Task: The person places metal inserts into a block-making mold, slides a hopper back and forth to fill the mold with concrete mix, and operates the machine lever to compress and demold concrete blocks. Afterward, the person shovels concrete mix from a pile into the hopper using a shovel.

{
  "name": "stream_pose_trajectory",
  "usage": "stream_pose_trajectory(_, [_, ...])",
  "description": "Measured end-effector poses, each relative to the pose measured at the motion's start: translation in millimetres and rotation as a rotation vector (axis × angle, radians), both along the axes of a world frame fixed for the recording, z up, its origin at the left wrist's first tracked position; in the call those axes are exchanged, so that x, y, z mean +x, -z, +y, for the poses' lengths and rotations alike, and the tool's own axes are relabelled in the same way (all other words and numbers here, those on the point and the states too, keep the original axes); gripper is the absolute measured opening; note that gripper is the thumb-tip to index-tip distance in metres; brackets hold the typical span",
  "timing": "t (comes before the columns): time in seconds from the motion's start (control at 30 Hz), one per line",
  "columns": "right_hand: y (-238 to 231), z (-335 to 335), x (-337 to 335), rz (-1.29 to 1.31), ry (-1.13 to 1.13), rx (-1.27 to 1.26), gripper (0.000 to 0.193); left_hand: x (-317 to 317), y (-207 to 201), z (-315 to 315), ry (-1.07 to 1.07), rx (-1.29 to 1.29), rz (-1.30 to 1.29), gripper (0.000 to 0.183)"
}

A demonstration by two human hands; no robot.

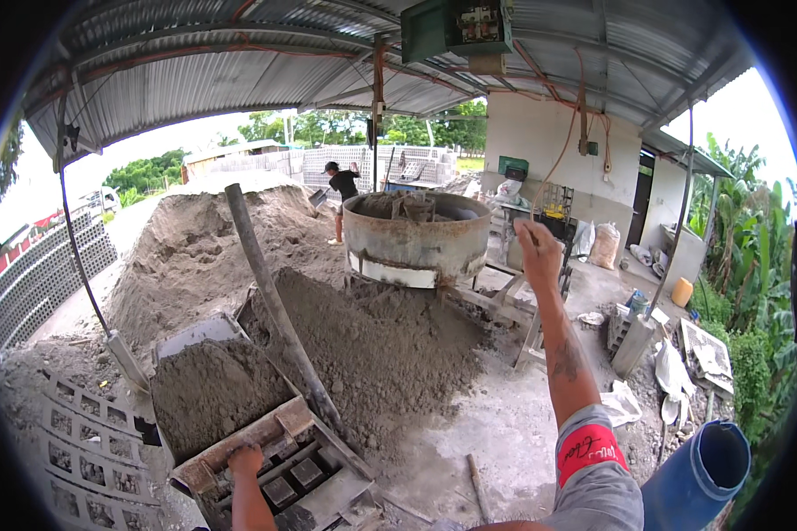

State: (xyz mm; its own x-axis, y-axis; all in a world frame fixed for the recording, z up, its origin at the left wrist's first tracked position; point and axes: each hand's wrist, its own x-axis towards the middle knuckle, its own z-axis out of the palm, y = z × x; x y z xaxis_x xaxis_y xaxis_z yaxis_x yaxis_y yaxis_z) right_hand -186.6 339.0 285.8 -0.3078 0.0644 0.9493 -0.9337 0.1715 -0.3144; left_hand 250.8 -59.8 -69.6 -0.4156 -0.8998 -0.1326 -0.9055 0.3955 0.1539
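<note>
My left hand [245, 458] is closed on the rusty metal crossbar [257, 435] of a block-moulding machine. Below the bar, square mould cavities [306, 471] show in its frame. Beyond the bar, a tray holds a heap of damp grey-brown mix [221, 394]. My right hand [538, 248] is raised at arm's length with its fingers curled together. An orange-brown cord [561, 159] hangs from the roof and runs down to those fingers; whether they grip it I cannot tell.
A long pole [274, 301] slants up beside the tray. Behind a mound of mix [372, 345] stands a large round mixer [416, 239]. A person [343, 190] works by the far sand pile [212, 230]. A blue barrel [700, 473] stands at my right, hollow blocks [88, 451] at left.
</note>
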Motion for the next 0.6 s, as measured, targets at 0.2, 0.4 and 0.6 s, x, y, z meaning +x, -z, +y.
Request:
stream_pose_trajectory(0.2, [-257.8, -11.4, -28.6, 0.319, 0.318, 0.035, 0.025, 1.0, 25.6, -3.8, -0.066, -0.130, -0.001, 0.054])
stream_pose_trajectory(0.4, [-377.9, -9.4, -117.5, 0.717, 0.751, -0.008, 0.028, -11.1, 4.1, 4.3, -0.081, 0.008, -0.091, 0.053])
stream_pose_trajectory(0.6, [-406.1, -12.4, -144.1, 0.722, 0.909, -0.088, 0.029, -23.8, 27.9, 0.8, -0.182, -0.183, -0.074, 0.047])
